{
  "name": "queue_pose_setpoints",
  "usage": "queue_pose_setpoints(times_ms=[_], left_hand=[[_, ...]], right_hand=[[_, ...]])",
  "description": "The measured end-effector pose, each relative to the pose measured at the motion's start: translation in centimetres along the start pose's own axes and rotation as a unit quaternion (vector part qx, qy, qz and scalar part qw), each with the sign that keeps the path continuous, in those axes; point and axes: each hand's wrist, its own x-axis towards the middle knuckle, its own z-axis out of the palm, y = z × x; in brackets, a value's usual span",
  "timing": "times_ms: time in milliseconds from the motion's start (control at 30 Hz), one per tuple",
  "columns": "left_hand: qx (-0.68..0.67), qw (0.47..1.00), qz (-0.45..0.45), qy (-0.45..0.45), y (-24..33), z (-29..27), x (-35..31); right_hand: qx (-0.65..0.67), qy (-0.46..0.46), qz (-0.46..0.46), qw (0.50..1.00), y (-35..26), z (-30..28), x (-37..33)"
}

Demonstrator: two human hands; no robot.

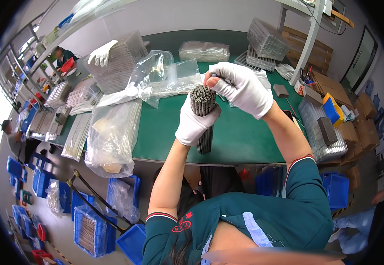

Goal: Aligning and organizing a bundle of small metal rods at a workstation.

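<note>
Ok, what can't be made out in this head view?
Head view:
Rod bundle: middle hidden by the left hand around it.
Small dark piece: mostly covered by the fingers of the right hand, so length unclear.
Large plastic bag: contents partly obscured by creases and glare.
Person at lower right: mostly cut off by the rim.

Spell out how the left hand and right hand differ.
The left hand wraps around a bundle of thin grey rods; the right hand pinches a small grey piece. The right hand sits higher in view than the left hand. Both wear white gloves.
</note>
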Motion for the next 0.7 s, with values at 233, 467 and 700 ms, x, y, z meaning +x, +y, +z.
queue_pose_setpoints(times_ms=[233,467,700], left_hand=[[0.026,1.0,0.011,-0.004,-0.14,-0.19,0.14],[0.016,0.998,0.056,0.023,-0.12,-0.02,0.08],[-0.006,1.0,0.004,-0.002,0.01,-0.05,-0.04]], right_hand=[[-0.022,0.004,-0.009,1.0,0.06,-0.42,0.2],[0.004,0.032,0.021,0.999,-0.06,-0.6,0.04],[-0.007,0.027,0.043,0.999,0.07,-0.87,-0.1]])
